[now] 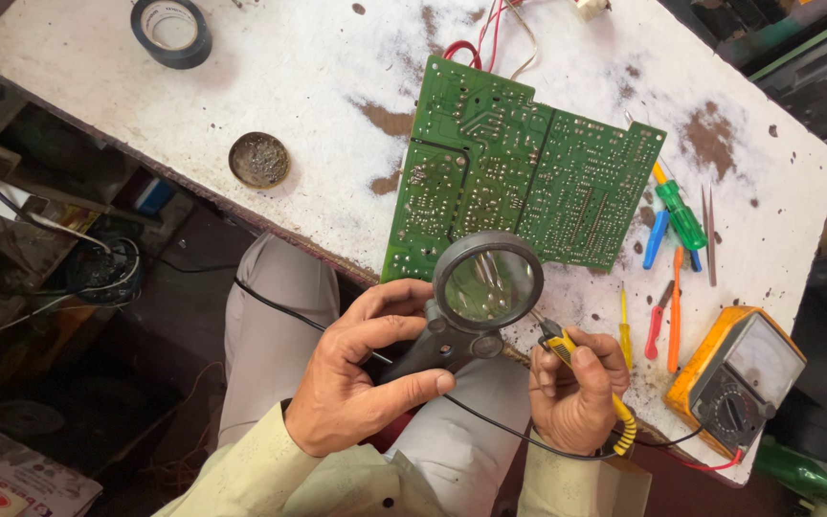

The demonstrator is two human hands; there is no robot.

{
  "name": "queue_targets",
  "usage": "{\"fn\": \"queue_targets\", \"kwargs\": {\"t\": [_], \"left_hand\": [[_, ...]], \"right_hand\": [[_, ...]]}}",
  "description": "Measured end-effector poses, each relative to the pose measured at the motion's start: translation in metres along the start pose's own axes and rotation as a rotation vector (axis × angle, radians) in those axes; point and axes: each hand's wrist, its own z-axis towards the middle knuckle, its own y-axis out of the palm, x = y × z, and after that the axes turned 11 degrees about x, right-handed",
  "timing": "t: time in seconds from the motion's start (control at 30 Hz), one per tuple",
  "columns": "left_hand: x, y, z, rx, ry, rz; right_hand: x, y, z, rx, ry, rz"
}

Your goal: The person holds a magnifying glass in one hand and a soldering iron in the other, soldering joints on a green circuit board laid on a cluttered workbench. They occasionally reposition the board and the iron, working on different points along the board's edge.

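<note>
My left hand (361,369) gripped the black handle of the magnifying glass (486,283), fingers curled over it and thumb braced along the side, so that the lens hung just above the near edge of the green circuit board (519,168). I held it level there because the solder side faced up and the joints were too fine to read bare-eyed. My right hand (578,393) was closed round the yellow-handled soldering iron (567,349), pencil fashion, wrist low at the near edge of the bench (270,86), the tip slanting up under the rim of the lens toward the board. Its black cord looped back across my lap.

The board lay flat in the middle of the bench, red wires trailing off its far edge. Small screwdrivers (667,239) and tweezers (710,235) lay just beside its right edge, within reach, with the orange multimeter (734,378) at the near right corner. A tape roll (171,31) sat at the far left corner, a round tin lid (259,159) by the left edge.
</note>
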Motion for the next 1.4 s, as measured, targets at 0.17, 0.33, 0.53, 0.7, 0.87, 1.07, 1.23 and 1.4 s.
{"fn": "queue_targets", "kwargs": {"t": [0.17,0.33,0.53,0.7,0.87,1.07,1.23,1.4], "left_hand": [[0.0005,-0.0002,-0.0008,0.000,0.000,0.001],[0.0006,-0.0001,-0.0002,0.001,0.010,0.007],[0.0008,0.0003,0.0000,0.003,0.024,0.013],[0.0016,0.0001,-0.0010,-0.002,0.001,-0.002],[0.0011,0.0000,-0.0003,-0.004,0.012,0.007],[0.0013,-0.0004,-0.0004,-0.002,0.004,0.008],[0.0013,-0.0001,0.0003,-0.004,0.015,0.012],[0.0017,-0.0001,0.0001,-0.002,0.004,0.012]], "right_hand": [[0.0001,0.0007,0.0000,-0.006,0.002,0.002],[0.0005,0.0010,-0.0001,-0.003,-0.009,0.001],[0.0007,0.0005,0.0003,-0.003,-0.009,0.005],[0.0016,-0.0010,0.0007,-0.009,-0.022,0.037],[0.0017,0.0001,0.0021,-0.019,-0.032,0.042],[0.0010,0.0044,0.0037,-0.031,-0.012,0.036],[0.0000,0.0052,0.0031,-0.011,0.004,0.016],[0.0010,0.0049,0.0036,-0.007,-0.001,0.010]]}}
